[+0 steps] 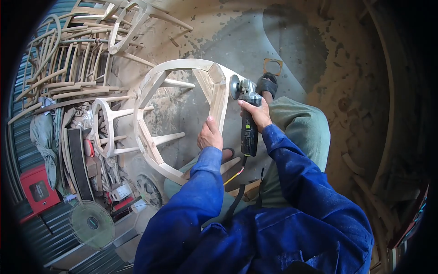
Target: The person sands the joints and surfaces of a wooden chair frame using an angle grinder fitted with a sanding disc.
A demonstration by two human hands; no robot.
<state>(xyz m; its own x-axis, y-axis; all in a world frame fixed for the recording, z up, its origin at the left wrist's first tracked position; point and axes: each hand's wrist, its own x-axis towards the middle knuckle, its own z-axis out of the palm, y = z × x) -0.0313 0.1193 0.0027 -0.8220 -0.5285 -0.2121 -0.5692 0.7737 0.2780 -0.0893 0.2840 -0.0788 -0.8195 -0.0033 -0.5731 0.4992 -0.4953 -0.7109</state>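
The workshop floor (296, 59) around us is dusty and blotched. Nearest, at lower centre, a cord (236, 177) trails from the grinder (248, 132); I'd keep it well away from the disc (234, 86). The right hand (258, 113) has its fingers closed round the grinder's body; a firm, level grip should stop the tool digging in. The left hand (210, 134) is curled on the wooden frame (220, 102), thumb along the rail, fingertips hidden; it steadies best clear of the disc. The frame fills the centre, the disc at its right edge, though I can't tell whether they touch. Light, even passes would suit that edge, with the sandalled foot (267, 85) beyond kept clear. Farther off, a wood pile (82, 59) crowds the upper left.
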